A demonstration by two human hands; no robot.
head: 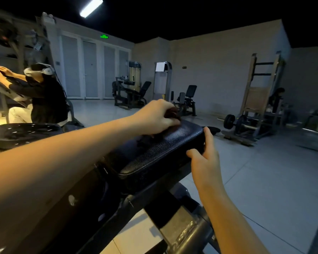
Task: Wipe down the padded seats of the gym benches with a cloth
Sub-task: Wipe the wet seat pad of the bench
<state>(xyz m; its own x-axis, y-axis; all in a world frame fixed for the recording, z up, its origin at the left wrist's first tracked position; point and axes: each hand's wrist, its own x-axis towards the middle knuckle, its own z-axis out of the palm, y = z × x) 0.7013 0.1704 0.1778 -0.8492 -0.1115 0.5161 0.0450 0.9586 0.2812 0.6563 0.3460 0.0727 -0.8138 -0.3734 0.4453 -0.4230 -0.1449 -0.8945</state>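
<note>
A black padded bench seat (165, 151) with a grained surface runs from the lower middle toward the far right on a dark metal frame (187, 233). My left hand (156, 117) grips a dark bunched cloth (171, 113) at the far end of the pad, and part of the cloth trails beneath the hand onto the seat. My right hand (205, 160) rests on the pad's near right edge, thumb and forefinger laid straight along its side.
At the left, a person in a headset (44, 92) works on another machine, with a second black seat (24, 132) in front of them. Weight machines (130, 92) line the back wall. A rack with a barbell (246, 123) stands at the right. Grey tiled floor (264, 180) lies beside the bench.
</note>
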